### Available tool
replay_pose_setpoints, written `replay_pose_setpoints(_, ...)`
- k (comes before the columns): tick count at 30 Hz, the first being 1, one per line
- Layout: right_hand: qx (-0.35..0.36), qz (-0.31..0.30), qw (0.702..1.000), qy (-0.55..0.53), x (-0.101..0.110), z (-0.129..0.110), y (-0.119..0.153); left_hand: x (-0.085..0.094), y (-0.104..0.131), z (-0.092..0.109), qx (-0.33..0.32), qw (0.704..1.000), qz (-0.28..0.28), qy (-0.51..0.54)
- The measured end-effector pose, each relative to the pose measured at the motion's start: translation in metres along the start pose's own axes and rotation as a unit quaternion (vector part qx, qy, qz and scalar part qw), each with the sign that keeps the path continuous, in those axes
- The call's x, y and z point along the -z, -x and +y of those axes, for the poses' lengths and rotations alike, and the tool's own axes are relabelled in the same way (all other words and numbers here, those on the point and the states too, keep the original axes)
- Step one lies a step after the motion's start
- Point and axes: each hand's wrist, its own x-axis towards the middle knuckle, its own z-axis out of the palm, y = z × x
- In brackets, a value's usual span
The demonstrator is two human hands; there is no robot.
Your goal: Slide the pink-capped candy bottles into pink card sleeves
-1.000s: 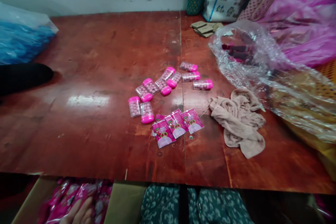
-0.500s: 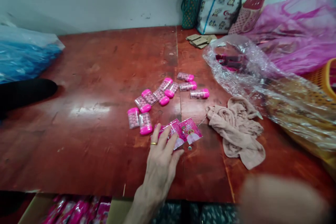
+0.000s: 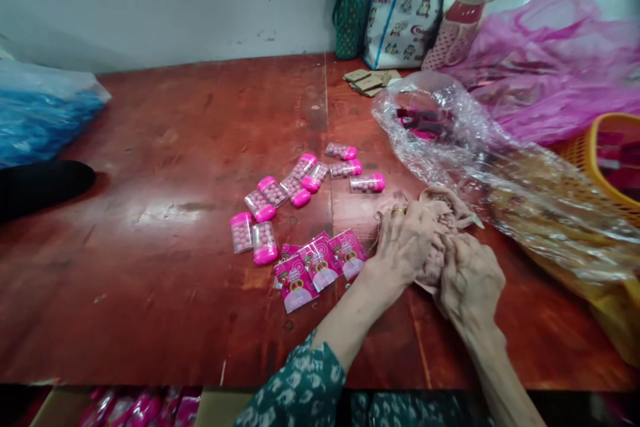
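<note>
My left hand [image 3: 406, 240], with a ring on one finger, presses into a crumpled beige cloth [image 3: 440, 203] with its fingers curled over it. On the other side of the cloth, my right hand [image 3: 473, 273] is closed on a bunched part of it. Pink printed sleeves [image 3: 323, 263] lie overlapping to the left of my hands. Beyond them, several small clear containers with pink caps, filled with pink balls, lie in a loose group; one container [image 3: 265, 242] is close to the sleeves.
Clear plastic [image 3: 450, 113] spreads over the right side, by a yellow basket [image 3: 595, 147] and a pink bag [image 3: 545, 60]. A white bag [image 3: 400, 20] and cardboard pieces [image 3: 370, 82] sit at the back. A box [image 3: 210, 407] of pink items is below the front edge. A bag of blue items [image 3: 45, 113] lies left.
My left hand has left the pink sleeves and moved right onto the cloth. My right hand, blurred at the lower right before, has come in to grip the cloth, which is now bunched.
</note>
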Motion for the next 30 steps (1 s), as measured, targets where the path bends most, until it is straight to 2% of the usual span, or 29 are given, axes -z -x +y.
replay_pose_setpoints(3, -0.018, -0.002, 1.000, -0.010, -0.001, 0.007, -0.007, -0.003, -0.006, -0.002, 0.024, 0.999, 0.041, 0.019)
replay_pose_setpoints(6, -0.032, 0.004, 0.999, -0.033, 0.011, 0.003, -0.006, 0.006, -0.006, -0.009, 0.025, 0.997, 0.068, 0.030)
replay_pose_setpoints(8, -0.050, 0.051, 0.996, -0.044, 0.023, -0.012, 0.000, 0.021, 0.002, -0.022, 0.030, 0.995, 0.093, 0.032)
replay_pose_setpoints(10, -0.044, 0.097, 0.991, -0.075, 0.031, -0.038, 0.008, 0.039, 0.020, -0.041, 0.055, 0.990, 0.126, 0.027)
replay_pose_setpoints(12, 0.015, 0.049, 0.986, -0.156, 0.030, -0.067, 0.017, 0.055, 0.047, -0.061, 0.094, 0.983, 0.159, 0.015)
replay_pose_setpoints(14, 0.027, -0.057, 0.974, -0.220, 0.021, -0.091, 0.023, 0.063, 0.076, -0.077, 0.114, 0.979, 0.168, 0.001)
replay_pose_setpoints(16, 0.014, -0.115, 0.968, -0.223, 0.007, -0.105, 0.027, 0.059, 0.102, -0.086, 0.105, 0.981, 0.163, -0.030)
replay_pose_setpoints(19, -0.003, -0.116, 0.971, -0.207, -0.010, -0.110, 0.029, 0.041, 0.127, -0.089, 0.080, 0.984, 0.147, -0.064)
replay_pose_setpoints(23, 0.001, -0.111, 0.971, -0.210, -0.014, -0.112, 0.031, 0.023, 0.137, -0.088, 0.066, 0.983, 0.161, -0.065)
replay_pose_setpoints(30, -0.005, -0.105, 0.962, -0.253, -0.011, -0.124, 0.032, 0.028, 0.147, -0.092, 0.095, 0.983, 0.158, -0.027)
